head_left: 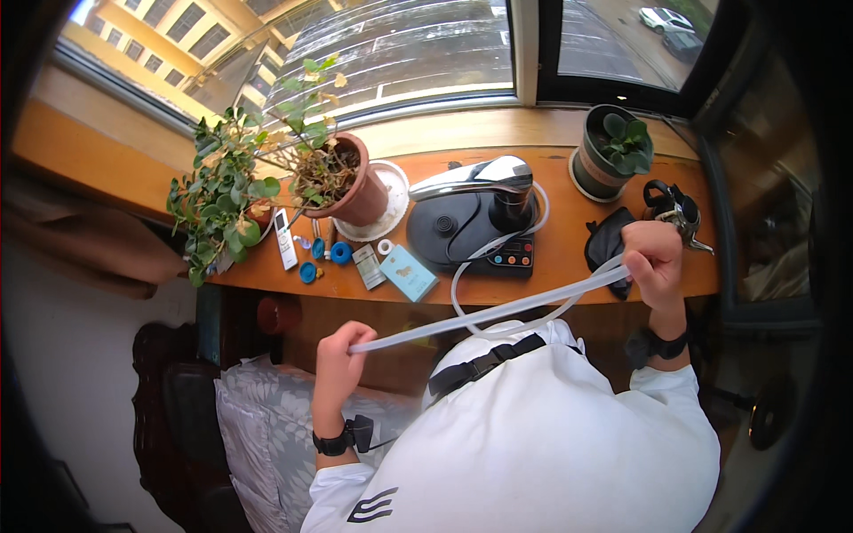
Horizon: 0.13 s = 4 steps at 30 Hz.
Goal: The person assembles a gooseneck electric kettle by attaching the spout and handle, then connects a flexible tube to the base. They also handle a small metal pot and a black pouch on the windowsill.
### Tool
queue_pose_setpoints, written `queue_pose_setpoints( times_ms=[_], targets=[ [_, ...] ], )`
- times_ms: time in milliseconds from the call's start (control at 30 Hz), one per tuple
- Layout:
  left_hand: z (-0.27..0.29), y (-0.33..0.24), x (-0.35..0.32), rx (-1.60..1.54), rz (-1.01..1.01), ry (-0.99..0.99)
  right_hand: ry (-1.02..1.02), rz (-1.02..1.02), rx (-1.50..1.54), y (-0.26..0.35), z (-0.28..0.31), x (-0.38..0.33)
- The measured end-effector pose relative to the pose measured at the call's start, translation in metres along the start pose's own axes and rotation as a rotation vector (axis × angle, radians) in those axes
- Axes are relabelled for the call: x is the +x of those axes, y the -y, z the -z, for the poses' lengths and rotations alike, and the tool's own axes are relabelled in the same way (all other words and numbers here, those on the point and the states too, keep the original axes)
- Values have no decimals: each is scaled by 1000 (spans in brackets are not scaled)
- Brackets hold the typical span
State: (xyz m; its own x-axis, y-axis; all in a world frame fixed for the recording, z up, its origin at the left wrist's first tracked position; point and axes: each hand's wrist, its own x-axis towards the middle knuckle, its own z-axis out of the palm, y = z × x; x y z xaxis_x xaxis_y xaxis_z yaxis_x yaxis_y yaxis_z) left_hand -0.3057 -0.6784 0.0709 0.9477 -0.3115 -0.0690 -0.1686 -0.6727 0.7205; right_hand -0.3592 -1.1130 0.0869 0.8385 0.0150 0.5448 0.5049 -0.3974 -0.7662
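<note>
A translucent white hose point(480, 313) is stretched in a straight slant across my front. Its lower left end sits in the closed fingers of my left hand point(342, 360). Higher up on the right, my right hand point(653, 258) is closed around the same hose. From there a thinner-looking length loops back below and runs up to the black electric water dispenser base point(435, 222) on the desk. That base carries a shiny chrome spout point(475, 178) and a panel of small coloured buttons point(513, 254). A black crumpled cloth or pouch point(607, 238) lies just behind my right hand.
A terracotta pot point(360, 191) with a leafy plant stands left; a dark green pot point(604, 169) stands back right. Near it is a black-handled kettle or pot point(671, 209). A light blue box point(409, 273), a remote point(285, 238) and blue caps point(308, 272) lie along the desk.
</note>
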Motion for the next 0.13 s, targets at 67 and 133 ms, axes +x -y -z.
queue_pose_setpoints(
  times_ms=[67,133],
  targets=[
    [-11,-3,6,-49,-18,153,-116,-26,-298,-1,14,-10],
    [-25,-11,13,-62,-81,196,-185,-37,-410,-1,24,-15]
  ],
)
